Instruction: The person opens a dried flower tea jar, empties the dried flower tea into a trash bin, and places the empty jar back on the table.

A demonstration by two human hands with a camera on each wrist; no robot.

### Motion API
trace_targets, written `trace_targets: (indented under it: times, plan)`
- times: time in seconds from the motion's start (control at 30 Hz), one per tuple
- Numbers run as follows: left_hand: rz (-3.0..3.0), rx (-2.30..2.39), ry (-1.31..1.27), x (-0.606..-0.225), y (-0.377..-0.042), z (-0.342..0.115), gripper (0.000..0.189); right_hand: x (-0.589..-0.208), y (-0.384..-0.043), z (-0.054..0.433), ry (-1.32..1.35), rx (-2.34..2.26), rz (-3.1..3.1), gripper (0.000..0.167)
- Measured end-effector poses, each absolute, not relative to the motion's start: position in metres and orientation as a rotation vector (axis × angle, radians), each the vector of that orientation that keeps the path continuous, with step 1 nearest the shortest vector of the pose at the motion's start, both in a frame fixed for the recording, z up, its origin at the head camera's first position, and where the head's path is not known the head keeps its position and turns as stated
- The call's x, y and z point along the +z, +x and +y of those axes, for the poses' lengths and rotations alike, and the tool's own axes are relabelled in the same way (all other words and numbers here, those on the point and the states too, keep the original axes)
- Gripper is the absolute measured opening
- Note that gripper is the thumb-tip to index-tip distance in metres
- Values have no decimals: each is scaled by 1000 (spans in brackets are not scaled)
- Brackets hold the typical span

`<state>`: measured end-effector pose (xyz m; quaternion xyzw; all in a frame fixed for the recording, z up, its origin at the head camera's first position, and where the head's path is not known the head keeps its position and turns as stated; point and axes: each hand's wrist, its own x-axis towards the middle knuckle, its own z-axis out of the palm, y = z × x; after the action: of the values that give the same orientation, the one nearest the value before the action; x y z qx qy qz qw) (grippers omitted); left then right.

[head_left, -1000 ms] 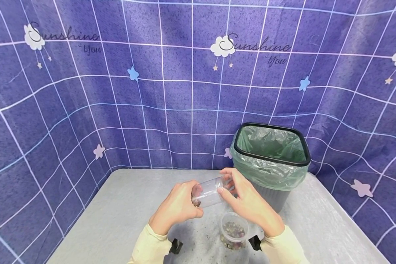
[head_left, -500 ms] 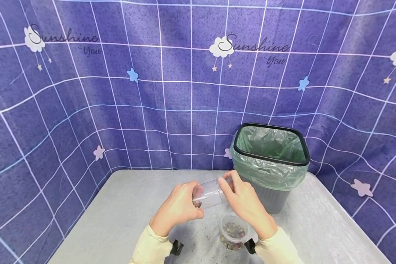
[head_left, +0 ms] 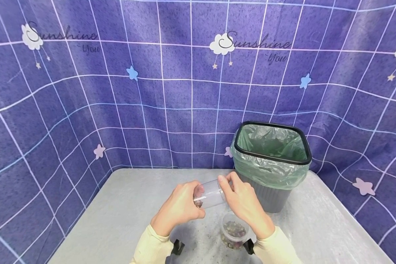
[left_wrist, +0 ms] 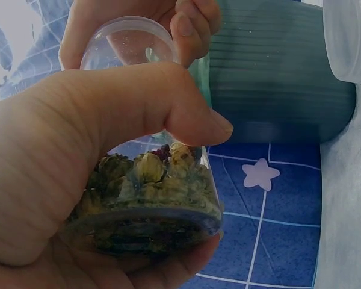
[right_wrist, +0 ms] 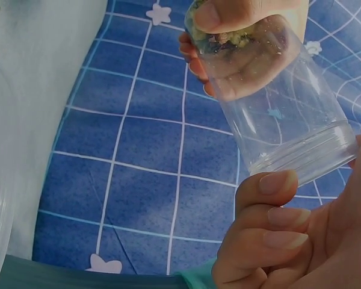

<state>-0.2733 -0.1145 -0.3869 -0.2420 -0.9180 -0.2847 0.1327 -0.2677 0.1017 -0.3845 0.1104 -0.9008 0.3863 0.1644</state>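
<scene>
A clear plastic jar [head_left: 211,193] is held tilted above the table, its bottom toward my left hand [head_left: 177,204]. The left thumb and fingers wrap around that lower end. Dried flower buds [left_wrist: 150,174] lie inside against the bottom. My right hand [head_left: 245,200] grips the threaded mouth end with curled fingers and thumb; whether a clear lid sits there I cannot tell. Below the right hand, a round clear tub [head_left: 233,241] with dried plant bits stands on the table.
At the back right stands a grey ribbed bin [head_left: 274,198] lined with a green bag [head_left: 270,174], its black rim [head_left: 270,158] around the top. Small crumbs dot the grey table [head_left: 132,220] near the tub. A purple-blue grid curtain [head_left: 171,121] hangs behind.
My right hand has shifted slightly left and its thumb and fingers have closed further around the jar's mouth end. The left hand and jar have hardly moved.
</scene>
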Motion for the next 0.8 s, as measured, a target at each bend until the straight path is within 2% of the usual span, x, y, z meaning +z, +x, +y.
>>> trace_targets:
  times: [0.43,0.8]
  plan:
    - [-2683,-838,-692,-386,-274,-115,41,-384,-268,102,335,1119,-2587,46]
    - [-2683,-848,-696,-386,-274,-116,41,-383,-268,102,366,1116,-2580,35]
